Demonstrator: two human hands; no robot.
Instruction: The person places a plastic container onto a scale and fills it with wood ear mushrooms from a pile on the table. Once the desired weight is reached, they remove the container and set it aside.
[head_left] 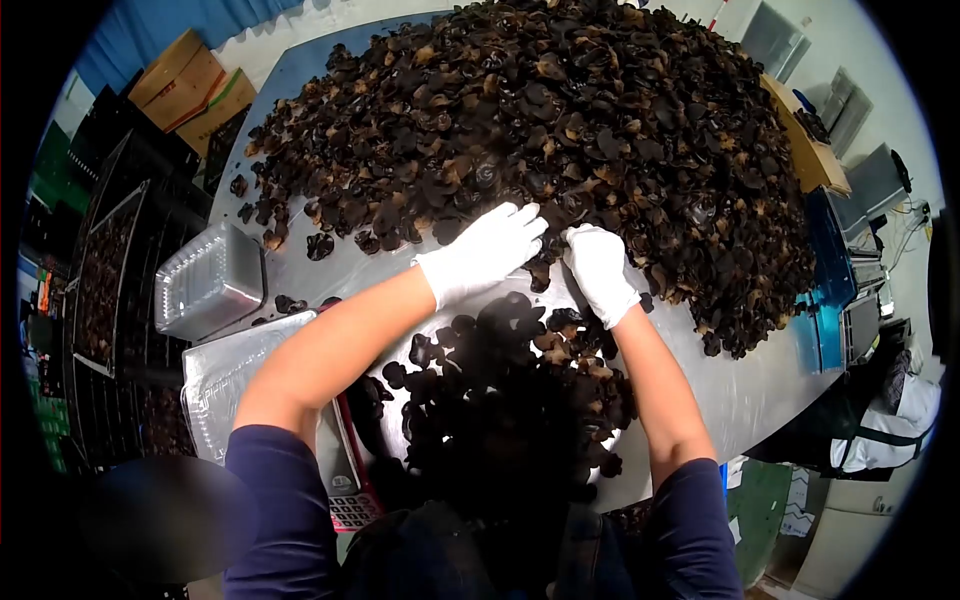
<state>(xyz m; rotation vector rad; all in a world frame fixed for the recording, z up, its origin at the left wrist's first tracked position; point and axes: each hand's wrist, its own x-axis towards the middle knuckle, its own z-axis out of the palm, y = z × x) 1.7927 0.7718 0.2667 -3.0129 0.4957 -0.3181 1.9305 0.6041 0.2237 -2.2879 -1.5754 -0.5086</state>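
A big heap of dark brown, ear-shaped fungus pieces (600, 130) covers the far part of a metal table (740, 390). My left hand (488, 250), in a white glove, lies at the heap's near edge with its fingers curled together; what they hold, if anything, is hidden. Close to its right, my right hand (602, 268), also gloved, has its fingers bent inward at the edge of the heap, and its grip cannot be made out. Between my forearms and nearer my body lies a smaller, partly shadowed group of pieces (590, 385).
A stack of clear plastic trays (210, 282) stands at the left of the table, with another clear tray (230, 375) nearer me. Beside it is a scale with a pink keypad (352, 512). Dark racks (110, 270) stand at the left, cardboard boxes (190, 85) behind.
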